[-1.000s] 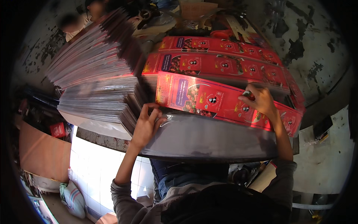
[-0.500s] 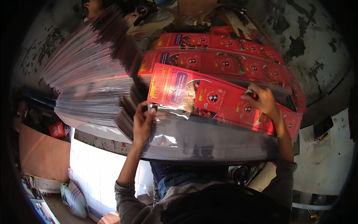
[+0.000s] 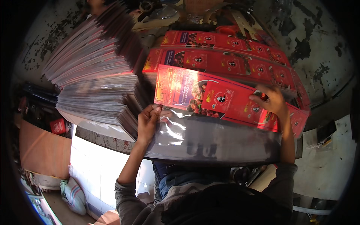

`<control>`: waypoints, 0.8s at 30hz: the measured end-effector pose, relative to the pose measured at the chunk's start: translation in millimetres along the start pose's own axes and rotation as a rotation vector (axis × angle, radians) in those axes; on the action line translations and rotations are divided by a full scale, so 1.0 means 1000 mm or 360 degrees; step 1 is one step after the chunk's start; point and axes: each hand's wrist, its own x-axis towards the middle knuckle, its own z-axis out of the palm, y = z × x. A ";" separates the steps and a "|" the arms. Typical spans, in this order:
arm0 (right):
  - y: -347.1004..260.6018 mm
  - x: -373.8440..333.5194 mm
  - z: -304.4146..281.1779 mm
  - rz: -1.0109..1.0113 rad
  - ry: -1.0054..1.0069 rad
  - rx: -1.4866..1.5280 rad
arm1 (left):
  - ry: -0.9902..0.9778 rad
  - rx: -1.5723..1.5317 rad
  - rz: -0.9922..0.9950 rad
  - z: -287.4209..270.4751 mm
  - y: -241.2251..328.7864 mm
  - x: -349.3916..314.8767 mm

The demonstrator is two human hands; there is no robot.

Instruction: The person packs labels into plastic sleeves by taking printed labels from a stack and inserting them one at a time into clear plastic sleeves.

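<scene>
A long red printed sheet [image 3: 232,99] with food pictures and round emblems lies slantwise in front of me, over a thick layer of clear plastic sheets [image 3: 225,138]. At its near left corner my left hand [image 3: 149,122] is closed, thumb and finger pinching the edge of a clear plastic sheet [image 3: 170,127]. My right hand [image 3: 275,100] rests over the right part of the red sheet with curled fingers. A small dark and orange-red thing shows between those fingers; its kind is too small to make out.
Two rows of red printed sheets [image 3: 225,62] lie beyond. Tall fanned stacks of plastic-edged sheets [image 3: 97,90] stand at the left. A striped sack [image 3: 75,197] is on the floor at lower left. Part of another person [image 3: 95,5] shows at the far left.
The red sheet appears slightly further right in the view, along with both hands and the stacks behind. My left hand keeps its pinch; my right hand stays over the sheet.
</scene>
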 end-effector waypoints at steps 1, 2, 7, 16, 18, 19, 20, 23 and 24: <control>-0.001 0.001 -0.001 -0.0032 0.0024 0.0012 | -0.0032 -0.0007 0.0009 0.000 -0.001 0.000; -0.001 0.001 -0.003 -0.0064 0.0048 0.0024 | -0.0033 -0.0009 0.0011 0.001 -0.001 0.000; -0.002 0.004 -0.010 -0.0071 -0.0054 -0.0162 | -0.0041 0.0153 0.0099 -0.013 -0.009 0.003; -0.034 0.044 0.048 0.0130 -0.0245 0.0070 | 0.0000 0.0061 0.0140 -0.004 -0.011 0.004; -0.045 0.052 0.071 0.0251 -0.0181 0.0150 | -0.0004 0.0077 0.0152 0.002 -0.005 0.000; -0.049 0.057 0.081 0.0248 -0.0135 0.0129 | -0.0008 0.0080 0.0158 0.002 -0.003 -0.001; -0.054 0.062 0.087 0.0245 -0.0089 0.0108 | -0.0005 0.0083 0.0160 -0.002 -0.004 -0.001; -0.071 0.072 0.089 0.0156 -0.0060 0.0038 | -0.0087 0.0342 0.0126 -0.017 -0.015 0.002; -0.072 0.075 0.090 0.0148 -0.0062 0.0042 | -0.0117 0.0227 0.0105 -0.020 -0.017 0.002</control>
